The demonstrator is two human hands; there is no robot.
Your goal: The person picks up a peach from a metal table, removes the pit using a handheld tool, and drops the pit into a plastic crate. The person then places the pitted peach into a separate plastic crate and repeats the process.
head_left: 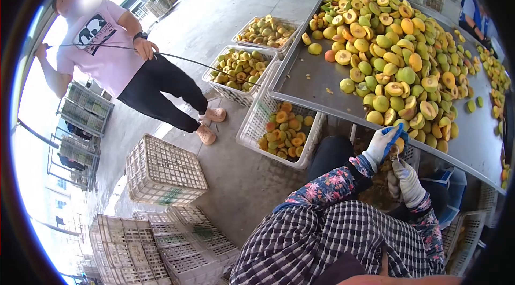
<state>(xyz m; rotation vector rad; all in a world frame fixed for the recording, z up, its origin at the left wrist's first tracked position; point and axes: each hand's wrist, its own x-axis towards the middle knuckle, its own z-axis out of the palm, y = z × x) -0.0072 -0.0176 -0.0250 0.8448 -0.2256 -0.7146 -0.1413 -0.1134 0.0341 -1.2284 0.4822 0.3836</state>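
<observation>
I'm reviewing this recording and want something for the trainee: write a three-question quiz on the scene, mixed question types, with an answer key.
1. True or false: the camera wearer's left hand and right hand are both gloved.
2. Multiple choice. The large heap of fruit lies on:
A) a wooden bench
B) a metal table
C) the ground
3. Short answer: in the picture, which of the wearer's hands is closer to that heap?

Key:
1. True; both hands are covered, and blue shows on the left one.
2. B.
3. The left, just below the heap's near edge.
</observation>
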